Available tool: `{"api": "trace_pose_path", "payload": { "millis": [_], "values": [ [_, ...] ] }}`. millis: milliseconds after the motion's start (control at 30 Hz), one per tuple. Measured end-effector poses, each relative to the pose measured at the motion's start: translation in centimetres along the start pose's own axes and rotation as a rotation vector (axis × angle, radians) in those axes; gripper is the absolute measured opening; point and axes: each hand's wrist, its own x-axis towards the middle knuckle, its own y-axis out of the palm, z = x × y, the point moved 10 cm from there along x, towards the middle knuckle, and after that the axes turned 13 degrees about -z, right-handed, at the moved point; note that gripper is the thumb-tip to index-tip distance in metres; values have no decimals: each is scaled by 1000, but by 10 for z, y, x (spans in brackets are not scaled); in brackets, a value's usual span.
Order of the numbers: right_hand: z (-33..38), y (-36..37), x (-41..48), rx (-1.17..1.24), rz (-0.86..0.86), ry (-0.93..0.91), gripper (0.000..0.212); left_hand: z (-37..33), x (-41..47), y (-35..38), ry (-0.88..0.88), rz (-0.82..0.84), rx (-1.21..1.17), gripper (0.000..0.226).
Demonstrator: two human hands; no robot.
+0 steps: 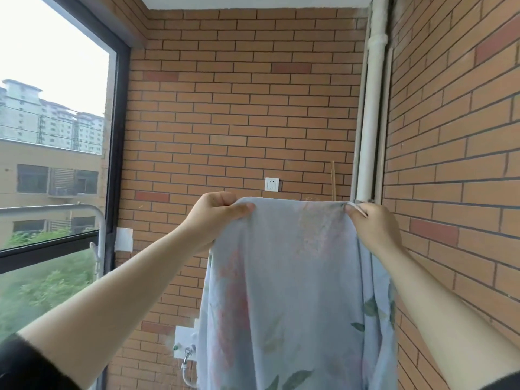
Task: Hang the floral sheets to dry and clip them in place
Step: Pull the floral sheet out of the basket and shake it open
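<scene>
Presently the floral sheet (292, 277) is held up in the air at chest-to-face height, its top edge pulled roughly level between both hands and the rest falling straight down out of view at the bottom. It is pale blue with faded pink blooms and green leaves. It touches no rail or line that can be seen.

Left hand (216, 218): clenched on the sheet's upper left corner, thumb in front pinching the cloth. Right hand (374, 226): closed on the upper right corner, cloth bunched under the fingertips.

Behind the sheet stands a brick wall (239, 122) with a white socket (271, 184); a white pipe (372, 108) runs down the right corner. To the left, a window (53, 136) and, just inside it, a curved metal rail (92, 218). No clips are visible.

Assessment: the step in hand appears to be spreading the sheet ahead of hanging; hanging and clipping are not yet done. The next move likely calls for carrying the top edge over a drying line or rack, none confirmed here, keeping the edge taut, then freeing one hand for a clip.
</scene>
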Motion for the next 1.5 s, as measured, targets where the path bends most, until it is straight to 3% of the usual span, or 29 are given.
{"api": "trace_pose_path", "payload": {
  "millis": [133, 200, 300, 333, 400, 433, 600, 733, 867, 967, 1033, 1200, 1333, 1500],
  "values": [
    [-11, -9, -15, 64, 26, 41, 42, -9, -1, 17, 57, -8, -7, 26],
    [-10, -8, -26, 170, 132, 129, 18, -16, -1, 27, 78, -4, -15, 22],
    [24, 2, -52, 494, 372, 226, 63, -27, -2, 46, 100, 9, -20, 26],
    [40, 4, -60, 564, 423, 197, 61, -30, -2, 55, 115, 29, -8, 22],
    [63, 10, -74, 588, 471, 111, 31, -41, -5, 71, 152, 65, 6, 17],
    [67, 11, -75, 594, 452, 101, 18, -44, -6, 77, 165, 73, 10, 24],
    [58, -17, -49, 535, 129, 149, 27, -44, -10, 85, 141, 133, 10, 33],
    [63, -40, -15, 533, -58, 132, 26, 19, -36, 95, -89, 387, 105, 49],
    [52, -61, 22, 371, -198, 20, 29, 65, -36, 61, -124, 374, 182, 77],
    [41, -62, 30, 250, -211, -66, 32, 72, -30, 29, -176, 287, 142, 86],
    [36, -55, 25, 190, -191, -97, 36, 54, -18, 9, -157, 151, 68, 75],
    [41, -46, 15, 188, -157, -102, 50, -41, 17, -24, 73, -138, -43, 58],
    [66, -56, 29, 338, -190, -94, 49, -110, 21, -47, 295, -291, -63, 25],
    [112, -68, 49, 416, -242, -157, 46, -150, 12, -83, 467, -454, -31, 26]
  ]
}}
